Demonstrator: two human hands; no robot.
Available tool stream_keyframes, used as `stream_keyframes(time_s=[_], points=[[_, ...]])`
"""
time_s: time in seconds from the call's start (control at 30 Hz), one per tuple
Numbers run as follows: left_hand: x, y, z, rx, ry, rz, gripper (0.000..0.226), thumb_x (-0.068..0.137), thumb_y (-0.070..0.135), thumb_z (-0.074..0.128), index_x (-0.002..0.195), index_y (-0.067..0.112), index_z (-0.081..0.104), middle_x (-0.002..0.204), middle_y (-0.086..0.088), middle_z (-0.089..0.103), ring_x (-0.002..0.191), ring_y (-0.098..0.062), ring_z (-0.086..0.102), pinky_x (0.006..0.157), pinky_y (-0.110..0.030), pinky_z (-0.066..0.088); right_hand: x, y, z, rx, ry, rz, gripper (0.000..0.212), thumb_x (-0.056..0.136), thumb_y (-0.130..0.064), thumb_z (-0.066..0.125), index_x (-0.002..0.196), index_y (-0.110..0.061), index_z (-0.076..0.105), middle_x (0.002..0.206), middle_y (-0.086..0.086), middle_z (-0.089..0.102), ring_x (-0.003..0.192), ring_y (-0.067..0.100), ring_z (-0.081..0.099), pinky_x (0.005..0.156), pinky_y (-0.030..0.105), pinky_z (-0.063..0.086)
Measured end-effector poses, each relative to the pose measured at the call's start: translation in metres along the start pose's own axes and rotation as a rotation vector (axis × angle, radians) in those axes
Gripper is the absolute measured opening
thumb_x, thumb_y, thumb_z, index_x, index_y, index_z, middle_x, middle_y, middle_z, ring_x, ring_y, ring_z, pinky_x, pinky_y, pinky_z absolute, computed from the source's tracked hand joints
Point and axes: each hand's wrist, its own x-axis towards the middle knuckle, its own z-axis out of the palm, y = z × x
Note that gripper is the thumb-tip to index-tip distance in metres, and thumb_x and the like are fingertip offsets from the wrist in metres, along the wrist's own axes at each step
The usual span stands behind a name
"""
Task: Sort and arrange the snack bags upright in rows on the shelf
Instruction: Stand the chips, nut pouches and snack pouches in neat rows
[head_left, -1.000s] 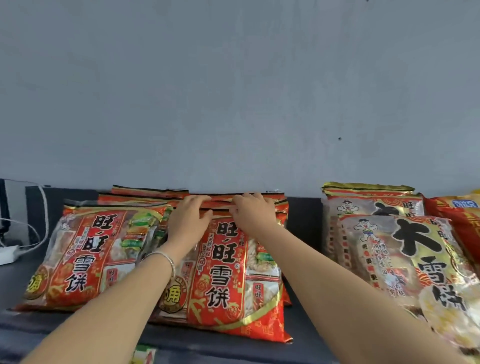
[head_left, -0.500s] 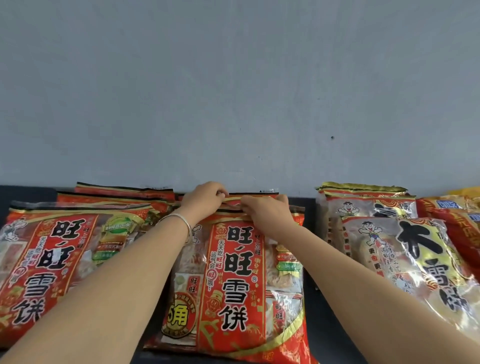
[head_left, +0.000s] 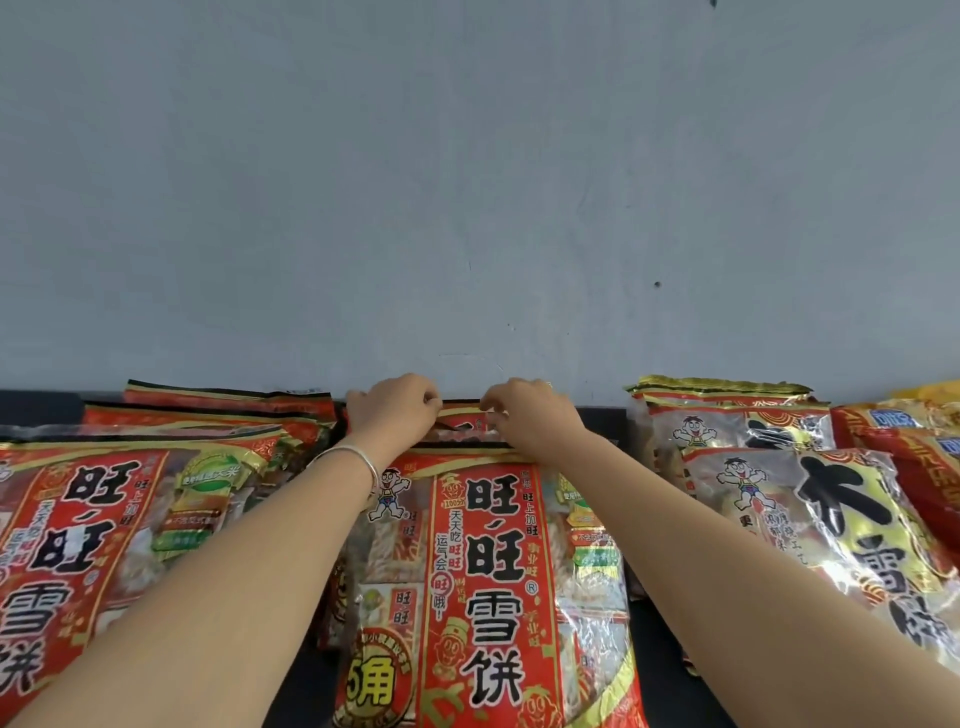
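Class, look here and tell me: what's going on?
A person is stocking a dark shelf. The left hand and right hand both pinch the top edge of the rear red bag in the middle row, behind the front red bag. More red bags lean at left; gold bags at right.

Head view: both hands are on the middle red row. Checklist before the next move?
1. Left hand grip on the rear red bag top edge: ok, fingers curled on it.
2. Right hand grip on the same edge: ok, pinching.
3. Front red bag facing forward, label straight: ok.
4. Gap of shelf between this row and the gold bags: ok, a dark strip shows.
5. Border with the left red row: cannot tell, the left forearm hides it.
6. Gold bags upright: not ok, the front one slants.
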Motion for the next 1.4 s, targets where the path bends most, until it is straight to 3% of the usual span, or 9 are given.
stream_keyframes(time_s=[0.1,0.23,0.43,0.6,0.83,0.93,1.03,1.23,1.4], points=[[-0.008,-0.013,-0.002,0.056,0.126,-0.042,0.03,0.097,0.035,0.04,0.089,0.027,0.068,0.091,0.006,0.065,0.096,-0.022,0.057,0.091,-0.041,0.033,0.012,-0.009,0.004,-0.035,-0.103,0.037,0.038,0.094,-0.031,0.052,0.132,-0.027,0.054,0.129,0.003,0.06,0.119,0.027,0.053,0.103,0.051,0.039],[-0.022,-0.039,0.002,-0.056,0.208,-0.107,0.031,0.097,0.041,0.039,0.11,0.027,0.063,0.119,0.001,0.057,0.109,-0.023,0.053,0.09,-0.041,0.039,0.018,-0.018,0.005,0.056,-0.224,-0.013,0.037,0.094,-0.037,0.057,0.125,-0.019,0.061,0.124,0.003,0.064,0.112,0.024,0.058,0.096,0.043,0.046],[-0.049,-0.044,0.013,-0.993,0.197,-0.334,0.05,0.098,0.05,0.032,0.132,0.016,0.044,0.129,0.002,0.047,0.111,-0.012,0.042,0.094,-0.033,0.036,0.016,-0.016,0.005,0.069,-0.266,-0.044,0.035,0.095,-0.036,0.055,0.125,-0.019,0.063,0.126,0.002,0.064,0.114,0.022,0.058,0.091,0.036,0.047],[-0.041,-0.076,0.058,-1.318,-0.138,-0.655,0.117,0.038,0.103,0.035,0.136,0.038,0.041,0.14,-0.001,0.049,0.126,-0.028,0.049,0.102,-0.054,0.038,0.01,-0.022,0.013,-0.077,-0.174,0.016,0.029,0.098,-0.025,0.049,0.125,-0.027,0.061,0.124,0.003,0.062,0.114,0.027,0.056,0.105,0.053,0.033],[-0.062,-0.034,0.023,-1.408,-0.276,-0.66,0.073,0.08,0.08,0.025,0.111,0.024,0.061,0.098,-0.015,0.071,0.09,-0.031,0.068,0.082,-0.044,0.054,0.006,-0.013,0.001,-0.135,-0.127,0.083,0.027,0.095,-0.022,0.046,0.118,-0.019,0.059,0.109,0.004,0.064,0.104,0.027,0.058,0.105,0.052,0.031],[-0.065,-0.026,0.018,-1.409,-0.258,-0.671,0.065,0.083,0.076,0.022,0.102,0.026,0.058,0.096,-0.013,0.069,0.086,-0.029,0.067,0.078,-0.041,0.054,0.006,-0.006,-0.001,-0.106,-0.171,0.145,0.02,0.092,-0.029,0.049,0.104,-0.018,0.061,0.092,0.001,0.06,0.093,0.025,0.057,0.101,0.05,0.036],[-0.063,-0.034,0.019,-1.384,-0.162,-0.669,0.084,0.073,0.085,0.02,0.119,0.022,0.054,0.116,-0.011,0.064,0.102,-0.03,0.063,0.091,-0.049,0.05,0.012,-0.007,-0.003,-0.025,-0.124,0.186,0.022,0.09,-0.035,0.05,0.084,-0.018,0.061,0.078,-0.001,0.061,0.082,0.022,0.058,0.093,0.044,0.039],[-0.013,-0.114,0.112,-1.363,-0.137,-0.74,0.125,0.03,0.105,0.033,0.137,0.04,0.039,0.137,-0.002,0.052,0.121,-0.029,0.053,0.098,-0.055,0.041,0.037,-0.029,0.011,-0.041,0.046,0.046,0.04,0.095,-0.011,0.041,0.13,-0.025,0.055,0.132,0.004,0.056,0.121,0.027,0.049,0.101,0.046,0.036],[-0.04,-0.061,0.055,-1.452,-0.269,-0.711,0.08,0.079,0.08,0.033,0.117,0.014,0.06,0.107,-0.018,0.069,0.097,-0.036,0.067,0.09,-0.05,0.051,0.055,-0.028,0.03,-0.127,-0.036,0.1,0.041,0.092,-0.006,0.041,0.128,-0.021,0.055,0.129,0.006,0.057,0.123,0.029,0.047,0.103,0.046,0.031]])
